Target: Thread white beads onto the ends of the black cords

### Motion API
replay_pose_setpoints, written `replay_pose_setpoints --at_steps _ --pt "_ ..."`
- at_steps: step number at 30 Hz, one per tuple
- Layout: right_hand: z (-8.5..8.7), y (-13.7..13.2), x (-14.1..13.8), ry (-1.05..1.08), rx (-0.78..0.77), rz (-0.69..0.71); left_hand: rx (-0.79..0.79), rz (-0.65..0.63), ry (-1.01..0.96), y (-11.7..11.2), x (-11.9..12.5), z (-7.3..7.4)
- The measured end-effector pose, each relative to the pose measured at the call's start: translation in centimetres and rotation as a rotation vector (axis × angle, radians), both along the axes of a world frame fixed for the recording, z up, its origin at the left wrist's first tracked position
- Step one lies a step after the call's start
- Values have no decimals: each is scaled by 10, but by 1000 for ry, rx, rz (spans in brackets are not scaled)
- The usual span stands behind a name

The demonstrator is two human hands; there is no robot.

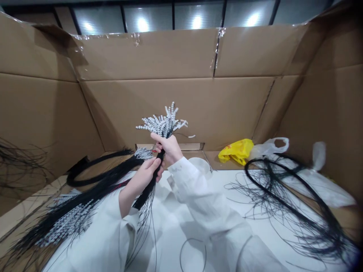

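Both hands grip an upright bundle of black wires [149, 189], its top fanned out into white ribbed marker sleeves [163, 124]. Just under the sleeves, my right hand [170, 148] is closed around the bundle with the thumb lying across it. Lower down, my left hand [144, 173] wraps the same bundle, thumb on its near side. Loose wire ends trail below the left hand over the white sleeves of my clothing. Behind the left wrist lies another thick black wire bundle [113, 174], with white sleeves at its far end. The palms' inner sides are hidden.
Cardboard walls [176, 56] enclose the white table [227, 196]. Right of me lie a coiled black wire harness [286, 204], a yellow plastic bag [236, 151] and clear plastic bags [326, 185]. Behind my right forearm sits a round white container [200, 165]. More sleeved wires [68, 223] lie at left.
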State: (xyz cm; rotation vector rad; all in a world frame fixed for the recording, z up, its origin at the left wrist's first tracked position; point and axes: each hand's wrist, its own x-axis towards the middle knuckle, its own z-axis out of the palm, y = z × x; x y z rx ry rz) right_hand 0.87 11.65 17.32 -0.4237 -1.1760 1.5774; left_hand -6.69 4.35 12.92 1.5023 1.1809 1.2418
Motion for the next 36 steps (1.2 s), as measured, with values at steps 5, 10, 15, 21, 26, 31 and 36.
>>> replay_pose_setpoints --at_steps 5,10,15,21,26,31,36 --pt "5 5 13 122 -26 32 -125 -78 -55 -25 -4 -7" --pt "3 -3 13 107 -5 -28 -193 -209 0 -25 -12 -6" --pt "0 -10 12 22 49 -88 -49 -110 -1 -9 -1 5" --pt "-1 1 20 149 5 -21 -104 -221 -81 -16 0 -5" --pt "-5 0 17 153 -42 -44 -176 -244 38 -23 -14 -6" --pt "-7 -6 10 75 -47 -120 -79 -150 48 -8 -3 5" --pt "-9 -6 14 21 -10 -117 -12 -80 -38 0 10 -3"
